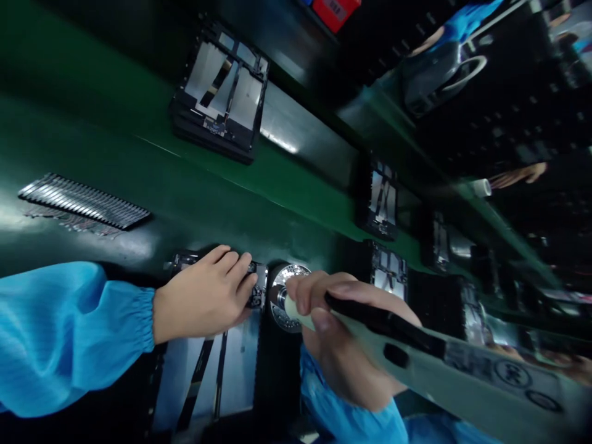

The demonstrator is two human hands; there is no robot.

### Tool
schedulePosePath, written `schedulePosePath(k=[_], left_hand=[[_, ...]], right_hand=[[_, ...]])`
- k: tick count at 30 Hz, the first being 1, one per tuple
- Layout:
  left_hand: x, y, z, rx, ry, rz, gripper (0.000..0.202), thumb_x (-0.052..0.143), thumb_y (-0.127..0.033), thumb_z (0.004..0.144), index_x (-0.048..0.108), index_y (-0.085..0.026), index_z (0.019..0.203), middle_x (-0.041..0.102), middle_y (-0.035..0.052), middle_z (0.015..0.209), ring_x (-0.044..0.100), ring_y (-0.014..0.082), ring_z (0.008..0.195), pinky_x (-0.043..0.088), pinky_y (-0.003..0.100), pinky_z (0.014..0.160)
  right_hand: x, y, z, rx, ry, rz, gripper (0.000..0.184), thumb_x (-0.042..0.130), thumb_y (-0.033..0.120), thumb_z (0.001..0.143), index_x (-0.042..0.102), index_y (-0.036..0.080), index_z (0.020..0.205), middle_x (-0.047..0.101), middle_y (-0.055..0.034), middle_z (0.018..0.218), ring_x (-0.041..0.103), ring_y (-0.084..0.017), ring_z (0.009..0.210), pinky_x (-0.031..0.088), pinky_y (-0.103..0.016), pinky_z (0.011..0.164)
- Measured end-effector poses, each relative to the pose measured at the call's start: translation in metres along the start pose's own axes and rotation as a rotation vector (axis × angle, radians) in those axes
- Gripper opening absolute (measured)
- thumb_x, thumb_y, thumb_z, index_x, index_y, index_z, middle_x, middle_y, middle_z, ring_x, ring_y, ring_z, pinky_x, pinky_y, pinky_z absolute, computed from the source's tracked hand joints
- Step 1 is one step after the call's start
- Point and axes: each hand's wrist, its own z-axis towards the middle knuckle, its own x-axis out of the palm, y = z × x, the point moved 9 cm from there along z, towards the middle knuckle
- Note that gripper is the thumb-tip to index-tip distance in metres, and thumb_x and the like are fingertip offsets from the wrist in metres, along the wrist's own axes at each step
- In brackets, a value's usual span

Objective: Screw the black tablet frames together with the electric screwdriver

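Observation:
The view is tilted steeply. My left hand comes in from the left in a blue sleeve, its fingers curled over the dark end of a tablet-like device frame with pale panels. My right hand grips a pale grey-green electric screwdriver with a black stripe. Its white nose points at a round silver metal dish, close beside the frame. Part of the dish lies behind my right fingers, and the screwdriver's tip is hidden.
A green conveyor belt carries several dark device frames, including a stack. A ribbed metal rack lies on the left. A co-worker's hand and blue sleeve show at the far right, near a red box.

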Motion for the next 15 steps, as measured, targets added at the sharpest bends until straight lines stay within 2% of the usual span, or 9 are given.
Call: schedulePosePath(k=[8, 15], left_hand=[[-0.0008, -0.0017, 0.0014, -0.005, -0.008, 0.019, 0.041, 0.056, -0.036, 0.098, 0.068, -0.001, 0.116, 0.069, 0.0266, 0.113, 0.068, 0.0339, 0.101, 0.056, 0.046, 0.080], [0.0011, -0.0017, 0.0025, -0.013, 0.023, 0.003, 0.042, 0.053, -0.036, 0.099, 0.068, -0.001, 0.115, 0.069, 0.0264, 0.111, 0.067, 0.0335, 0.101, 0.055, 0.045, 0.080]], right_hand=[[0.0067, -0.0059, 0.0014, 0.020, 0.070, 0.021, 0.036, 0.063, 0.002, 0.079, 0.068, 0.024, 0.107, 0.061, 0.0029, 0.073, 0.060, -0.015, 0.064, 0.053, -0.037, 0.062], [0.0077, -0.0100, 0.0002, -0.004, 0.082, -0.022, 0.038, 0.062, 0.000, 0.077, 0.068, 0.024, 0.105, 0.061, 0.0028, 0.073, 0.060, -0.016, 0.064, 0.054, -0.039, 0.063]])
